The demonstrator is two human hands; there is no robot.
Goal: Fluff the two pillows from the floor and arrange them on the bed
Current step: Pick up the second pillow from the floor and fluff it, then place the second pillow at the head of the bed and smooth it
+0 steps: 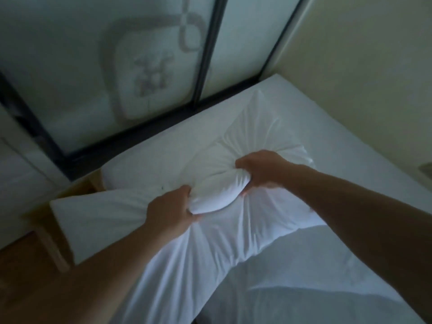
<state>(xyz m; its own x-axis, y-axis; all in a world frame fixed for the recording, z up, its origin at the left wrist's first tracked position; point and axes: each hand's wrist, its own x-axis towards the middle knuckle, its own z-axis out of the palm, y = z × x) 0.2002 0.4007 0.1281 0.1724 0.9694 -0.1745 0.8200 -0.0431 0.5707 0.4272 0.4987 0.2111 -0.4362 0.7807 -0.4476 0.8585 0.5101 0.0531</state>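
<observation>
A white pillow [222, 235] lies across the near part of the bed [339, 160], its cover bunched into a ridge in the middle. My left hand [171, 210] grips the bunched fabric from the left. My right hand [261, 168] squeezes the same ridge from the right. A second white pillow [252, 127] rests on the bed just beyond my right hand, creased and partly hidden by that hand. Where one pillow ends and the other begins is hard to tell.
A frosted glass panel [149, 73] with dark frames stands behind the head of the bed. A cream wall [374, 54] runs along the bed's right side. Wooden floor [25, 260] and a pale bed frame [53, 249] show at the left.
</observation>
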